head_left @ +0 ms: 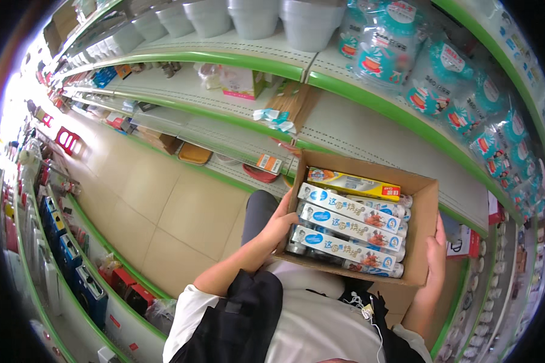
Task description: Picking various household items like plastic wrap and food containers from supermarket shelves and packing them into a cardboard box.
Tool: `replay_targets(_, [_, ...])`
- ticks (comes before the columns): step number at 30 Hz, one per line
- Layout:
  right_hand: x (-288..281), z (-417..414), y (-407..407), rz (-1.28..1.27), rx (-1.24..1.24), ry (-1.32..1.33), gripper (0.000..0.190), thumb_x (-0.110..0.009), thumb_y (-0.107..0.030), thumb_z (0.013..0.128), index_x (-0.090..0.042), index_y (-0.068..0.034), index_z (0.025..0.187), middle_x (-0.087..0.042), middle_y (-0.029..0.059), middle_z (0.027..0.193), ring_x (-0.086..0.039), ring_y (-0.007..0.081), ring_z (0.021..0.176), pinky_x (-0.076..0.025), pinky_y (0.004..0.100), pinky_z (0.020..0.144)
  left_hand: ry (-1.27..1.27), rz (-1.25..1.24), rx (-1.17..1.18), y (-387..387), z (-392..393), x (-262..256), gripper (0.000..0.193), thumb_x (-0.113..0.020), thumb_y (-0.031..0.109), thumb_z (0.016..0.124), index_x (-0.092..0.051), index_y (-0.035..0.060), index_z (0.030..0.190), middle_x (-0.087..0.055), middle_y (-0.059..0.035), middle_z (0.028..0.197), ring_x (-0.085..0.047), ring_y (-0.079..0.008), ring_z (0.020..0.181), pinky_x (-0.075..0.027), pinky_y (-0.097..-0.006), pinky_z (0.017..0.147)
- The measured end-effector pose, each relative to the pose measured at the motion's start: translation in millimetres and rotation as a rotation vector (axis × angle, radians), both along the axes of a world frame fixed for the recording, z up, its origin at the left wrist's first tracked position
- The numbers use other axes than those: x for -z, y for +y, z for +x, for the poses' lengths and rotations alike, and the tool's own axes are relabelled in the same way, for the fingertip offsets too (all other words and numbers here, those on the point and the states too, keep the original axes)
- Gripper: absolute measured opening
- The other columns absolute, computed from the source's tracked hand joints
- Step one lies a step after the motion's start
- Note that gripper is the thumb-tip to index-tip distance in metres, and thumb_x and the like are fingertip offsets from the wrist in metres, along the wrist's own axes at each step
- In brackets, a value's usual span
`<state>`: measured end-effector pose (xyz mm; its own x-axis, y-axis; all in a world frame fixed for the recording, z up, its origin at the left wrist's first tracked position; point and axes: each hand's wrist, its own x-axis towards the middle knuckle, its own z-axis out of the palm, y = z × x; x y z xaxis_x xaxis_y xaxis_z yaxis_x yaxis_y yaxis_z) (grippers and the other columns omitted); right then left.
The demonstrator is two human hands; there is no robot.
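An open cardboard box (pixel 422 218) is held in front of my body, with its near side close to my waist. My left hand (pixel 281 222) grips its left wall, the thumb over the rim. On the right wall lies my right hand (pixel 435 254), its fingers along the outside. Inside the box are several long white printed cartons (pixel 345 227) and a yellow and silver carton (pixel 354 182) at the far side. Wrapped rolls (pixel 390 208) show below and between the cartons.
Green-edged metal shelves (pixel 381 136) stand ahead, holding wooden sticks (pixel 295 102), white tubs (pixel 254 18) and teal-lidded packs (pixel 386 50). An orange tray (pixel 194 153) lies low. Another stocked shelf (pixel 113 290) flanks the tiled aisle (pixel 163 213) at left; more shelves rise at right.
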<state>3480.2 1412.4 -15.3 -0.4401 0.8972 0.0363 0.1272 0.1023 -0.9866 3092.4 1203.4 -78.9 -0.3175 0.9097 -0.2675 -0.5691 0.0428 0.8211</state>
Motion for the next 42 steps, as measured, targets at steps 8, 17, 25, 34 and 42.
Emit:
replay_targets(8, [-0.3,2.6,-7.2,-0.02,-0.031,0.054,0.082,-0.037,0.007,0.08,-0.029,0.004,0.162,-0.04,0.0146,0.164,-0.039,0.0233,0.151,-0.027,0.0345,0.125,0.035,0.008,-0.017,-15.8,3.5,13.9,0.094,-0.051,-0.005,0.081,-0.017,0.0051,0.168,-0.034,-0.0131,0.167,-0.034,-0.0231,0.152,-0.03,-0.0315,0.121])
replay_targets(17, [-9.3,-4.4,-24.6,-0.001,-0.034,0.03,0.08,-0.036,0.007,0.082,-0.031,0.002,0.162,-0.042,0.015,0.162,-0.041,0.0237,0.15,-0.029,0.0353,0.124,0.041,0.047,-0.071,-32.8,7.3,15.3,0.094,-0.05,-0.007,0.08,-0.017,0.0041,0.168,-0.035,-0.0131,0.166,-0.036,-0.0223,0.151,-0.033,-0.0307,0.119])
replay_targets(25, [-9.6,-7.3,-29.8,0.034,-0.062,0.024,0.08,-0.036,0.006,0.083,-0.029,0.002,0.163,-0.04,0.015,0.163,-0.04,0.0239,0.15,-0.028,0.0355,0.124,0.014,0.082,-0.074,-37.1,6.6,11.7,0.094,-0.048,-0.008,0.08,-0.018,0.0042,0.168,-0.035,-0.0133,0.166,-0.035,-0.0232,0.151,-0.031,-0.0309,0.12])
replay_targets(34, [-6.1,-2.1,-34.3,0.042,-0.068,0.013,0.08,-0.039,0.003,0.085,-0.026,0.002,0.164,-0.038,0.0143,0.165,-0.039,0.0235,0.15,-0.029,0.0354,0.124,-0.015,0.079,-0.037,-26.9,5.2,17.8,0.092,-0.044,-0.011,0.08,-0.02,0.0061,0.167,-0.037,-0.0136,0.165,-0.037,-0.0232,0.15,-0.031,-0.032,0.121])
replay_targets(42, [-10.5,-2.9,-33.8,0.092,0.008,-0.118,0.08,-0.039,0.011,0.085,-0.027,0.0,0.164,-0.037,0.0133,0.165,-0.035,0.0224,0.153,-0.023,0.0354,0.126,-0.023,0.03,-0.025,-13.5,7.2,18.0,0.09,-0.047,-0.006,0.081,-0.022,0.0062,0.167,-0.048,-0.0122,0.156,-0.046,-0.0222,0.142,-0.036,-0.0307,0.116])
